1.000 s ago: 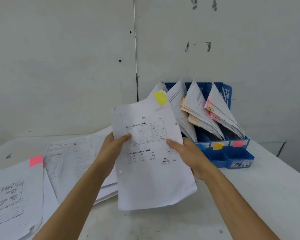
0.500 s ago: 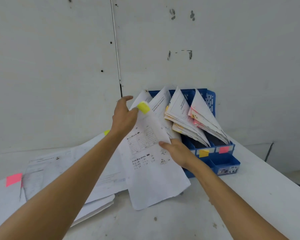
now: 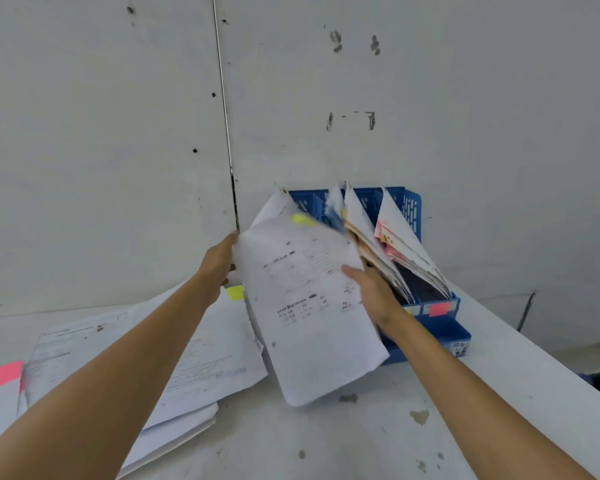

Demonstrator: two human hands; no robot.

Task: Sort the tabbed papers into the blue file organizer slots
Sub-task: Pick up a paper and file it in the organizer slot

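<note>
Paper sheet, yellow tab, held tilted before left slots of organizer. Grip: right hand pinches right edge, thumb on front; left hand at left edge, grip hidden. Light, floppy, likely buckles: support both edges when feeding in.

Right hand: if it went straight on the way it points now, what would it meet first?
Probably the filed papers standing in the blue file organizer, just past the yellow-tabbed sheet that the right hand grips. Depth is unclear in this blurred view.
</note>
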